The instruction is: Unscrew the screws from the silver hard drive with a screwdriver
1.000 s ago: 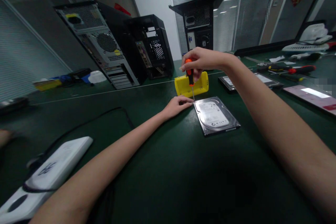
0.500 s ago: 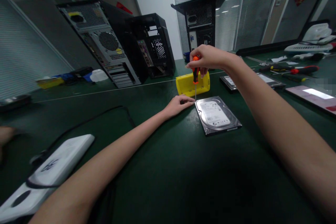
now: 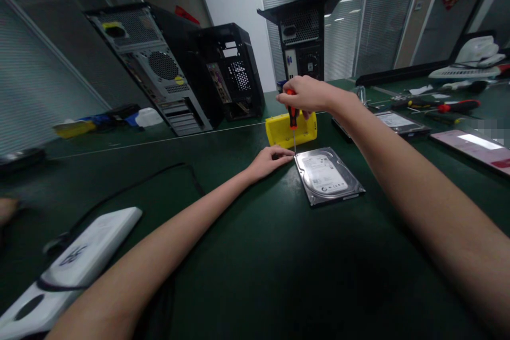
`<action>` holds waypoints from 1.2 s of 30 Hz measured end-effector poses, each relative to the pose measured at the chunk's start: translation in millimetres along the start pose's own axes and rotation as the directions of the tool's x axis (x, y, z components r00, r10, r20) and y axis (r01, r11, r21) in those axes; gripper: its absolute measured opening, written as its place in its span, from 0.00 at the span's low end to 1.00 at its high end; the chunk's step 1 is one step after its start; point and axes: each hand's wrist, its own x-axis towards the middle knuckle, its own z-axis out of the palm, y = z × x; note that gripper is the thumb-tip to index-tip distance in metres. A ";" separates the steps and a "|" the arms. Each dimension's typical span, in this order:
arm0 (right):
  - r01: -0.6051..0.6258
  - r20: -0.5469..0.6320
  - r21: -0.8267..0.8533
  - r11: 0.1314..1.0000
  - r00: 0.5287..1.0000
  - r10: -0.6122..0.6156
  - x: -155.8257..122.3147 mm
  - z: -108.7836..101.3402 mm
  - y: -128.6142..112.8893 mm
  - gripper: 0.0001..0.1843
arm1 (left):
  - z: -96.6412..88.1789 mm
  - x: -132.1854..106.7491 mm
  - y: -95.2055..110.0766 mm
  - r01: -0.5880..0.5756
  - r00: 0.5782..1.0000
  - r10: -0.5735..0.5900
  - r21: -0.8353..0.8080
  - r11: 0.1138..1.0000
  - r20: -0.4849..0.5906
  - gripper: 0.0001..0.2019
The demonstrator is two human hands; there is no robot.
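Observation:
A silver hard drive (image 3: 329, 175) lies flat on the dark green table (image 3: 255, 255). My right hand (image 3: 305, 94) is closed round the orange and black handle of a small screwdriver (image 3: 292, 116), held upright with its tip at the drive's far left corner. My left hand (image 3: 271, 161) rests on the table with its fingers curled, the fingertips touching that same corner of the drive. Just behind the drive stands a yellow plastic holder (image 3: 290, 128).
Three computer cases (image 3: 159, 64) (image 3: 235, 69) (image 3: 305, 37) stand at the table's far side. More drives (image 3: 398, 121), screwdrivers (image 3: 450, 106) and a pink-edged flat device (image 3: 474, 149) lie to the right. A white device (image 3: 83, 252) with a black cable lies near left.
My right hand has shifted slightly on the screwdriver handle while the tip stays at the drive's corner. My left hand and the drive have not moved.

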 end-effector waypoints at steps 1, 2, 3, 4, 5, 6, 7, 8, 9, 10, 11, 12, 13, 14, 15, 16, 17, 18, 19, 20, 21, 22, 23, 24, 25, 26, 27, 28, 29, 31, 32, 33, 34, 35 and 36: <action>-0.012 0.003 -0.001 1.000 1.000 0.012 0.3 -0.2 0.6 0.18 | -0.1 -0.1 0.0 0.002 1.000 -0.002 0.003 1.000 0.001 0.16; -0.020 0.013 0.006 1.000 1.000 0.020 0.5 -0.6 1.4 0.17 | -0.2 -0.2 -0.1 0.003 1.000 -0.003 0.006 1.000 0.002 0.16; -0.024 0.030 0.019 1.000 0.999 0.023 0.6 -1.4 2.1 0.17 | -0.3 -0.3 -0.2 0.002 1.000 -0.002 0.009 1.000 0.003 0.16; -0.023 0.050 0.035 0.999 0.999 0.022 0.6 -2.3 2.8 0.15 | -0.4 -0.3 -0.3 0.001 1.000 -0.001 0.011 1.000 0.004 0.16; -0.023 0.070 0.050 0.999 0.997 0.019 0.5 -3.5 3.2 0.14 | -0.4 -0.4 -0.4 0.001 1.000 -0.001 0.013 1.000 0.005 0.16; -0.025 0.086 0.062 0.998 0.996 0.020 0.4 -4.9 3.5 0.13 | -0.5 -0.4 -0.6 0.001 1.000 -0.001 0.014 1.000 0.005 0.16; -0.030 0.100 0.071 0.997 0.995 0.022 0.2 -6.2 3.7 0.12 | -0.5 -0.5 -0.7 0.002 1.000 -0.002 0.015 1.000 0.005 0.16; -0.035 0.112 0.075 0.997 0.993 0.026 0.0 -7.4 3.8 0.11 | -0.4 -0.5 -0.9 0.004 1.000 -0.004 0.015 1.000 0.003 0.16; -0.040 0.121 0.076 0.996 0.992 0.030 -0.2 -8.5 3.8 0.11 | -0.3 -0.5 -1.0 0.006 1.000 -0.006 0.015 1.000 0.000 0.16; -0.042 0.126 0.075 0.996 0.991 0.032 -0.4 -9.3 3.8 0.11 | -0.2 -0.6 -1.1 0.008 1.000 -0.008 0.014 1.000 -0.001 0.16; -0.041 0.126 0.075 0.996 0.992 0.031 -0.6 -9.8 3.8 0.12 | -0.1 -0.6 -1.3 0.009 1.000 -0.009 0.011 1.000 -0.003 0.16; -0.035 0.120 0.077 0.996 0.992 0.026 -0.9 -10.1 3.6 0.13 | 0.1 -0.7 -1.4 0.012 1.000 -0.012 0.008 1.000 -0.005 0.16; -0.028 0.111 0.081 0.996 0.994 0.019 -1.3 -10.1 3.2 0.13 | 0.2 -0.8 -1.5 0.014 1.000 -0.014 0.006 1.000 -0.007 0.16; -0.022 0.101 0.085 0.996 0.995 0.014 -1.7 -10.0 2.6 0.14 | 0.3 -0.8 -1.7 0.014 1.000 -0.014 0.002 1.000 -0.008 0.16; -0.020 0.094 0.089 0.996 0.995 0.011 -2.2 -9.8 1.8 0.15 | 0.3 -0.9 -1.9 0.012 1.000 -0.012 -0.001 1.000 -0.009 0.16; -0.023 0.090 0.089 0.996 0.996 0.015 -2.8 -9.7 0.7 0.15 | 0.3 -0.9 -2.1 0.009 1.000 -0.009 -0.002 1.000 -0.008 0.16; -0.033 0.089 0.086 0.996 0.996 0.025 -3.5 -9.6 -0.5 0.16 | 0.3 -0.9 -2.3 0.007 1.000 -0.007 -0.001 1.000 -0.008 0.16; -0.047 0.091 0.079 0.996 0.995 0.039 -4.1 -9.6 -1.7 0.16 | 0.1 -0.8 -2.7 0.005 1.000 -0.005 0.002 1.000 -0.005 0.16; -0.061 0.092 0.071 0.996 0.994 0.054 -4.6 -9.7 -2.9 0.16 | 0.0 -0.7 -3.0 0.005 1.000 -0.005 0.006 1.000 -0.004 0.16; -0.073 0.092 0.063 0.995 0.993 0.067 -5.1 -9.8 -3.7 0.16 | -0.1 -0.5 -3.5 0.005 1.000 -0.004 0.012 1.000 -0.002 0.16; -0.080 0.094 0.056 0.995 0.993 0.074 -5.5 -9.9 -4.3 0.17 | -0.2 -0.3 -4.0 0.003 1.000 -0.003 0.016 1.000 -0.001 0.16; -0.083 0.096 0.051 0.995 0.992 0.078 -5.7 -9.9 -4.6 0.17 | -0.2 -0.1 -4.6 0.001 1.000 -0.001 0.017 1.000 0.001 0.16; -0.084 0.100 0.048 0.995 0.992 0.079 -5.8 -10.0 -4.7 0.18 | -0.2 0.1 -5.2 -0.003 1.000 0.003 0.016 1.000 0.002 0.17; -0.083 0.105 0.045 0.995 0.991 0.078 -5.8 -10.0 -4.6 0.18 | -0.2 0.3 -5.8 -0.006 1.000 0.006 0.013 1.000 0.003 0.17; -0.084 0.108 0.040 0.996 0.991 0.079 -5.6 -10.0 -4.4 0.18 | 0.0 0.5 -6.4 -0.009 1.000 0.009 0.009 1.000 0.003 0.17; -0.085 0.112 0.032 0.996 0.990 0.081 -5.4 -10.0 -4.2 0.18 | 0.1 0.6 -6.8 -0.010 1.000 0.010 0.006 1.000 0.002 0.17; -0.088 0.117 0.021 0.996 0.989 0.085 -5.1 -10.1 -3.9 0.18 | 0.3 0.6 -7.1 -0.011 1.000 0.011 0.004 1.000 0.001 0.17; -0.089 0.124 0.008 0.996 0.988 0.087 -4.7 -10.1 -3.7 0.19 | 0.4 0.7 -7.3 -0.012 1.000 0.012 0.003 1.000 0.001 0.18; -0.090 0.129 -0.007 0.996 0.988 0.090 -4.3 -10.1 -3.3 0.19 | 0.5 0.6 -7.4 -0.011 1.000 0.011 0.002 1.000 0.002 0.18; -0.088 0.142 -0.036 0.995 0.986 0.092 -3.3 -10.0 -2.1 0.20 | 0.6 0.6 -7.4 -0.007 1.000 0.007 -0.001 1.000 0.004 0.18; -0.086 0.148 -0.047 0.995 0.985 0.093 -2.8 -9.8 -1.2 0.21 | 0.6 0.6 -7.3 -0.006 1.000 0.006 -0.004 1.000 0.003 0.18; -0.086 0.151 -0.056 0.995 0.984 0.093 -2.4 -9.6 -0.3 0.22 | 0.5 0.7 -7.3 -0.006 1.000 0.006 -0.007 1.000 0.003 0.18; -0.086 0.152 -0.058 0.995 0.984 0.094 -2.0 -9.4 0.7 0.22 | 0.4 0.8 -7.2 -0.005 1.000 0.005 -0.010 1.000 0.002 0.18; -0.089 0.153 -0.054 0.995 0.984 0.096 -1.8 -9.3 1.7 0.22 | 0.3 0.9 -7.2 -0.004 1.000 0.004 -0.011 1.000 0.002 0.17; -0.090 0.154 -0.045 0.995 0.983 0.096 -1.8 -9.3 2.5 0.22 | 0.2 1.0 -7.1 -0.002 1.000 0.002 -0.011 1.000 0.002 0.17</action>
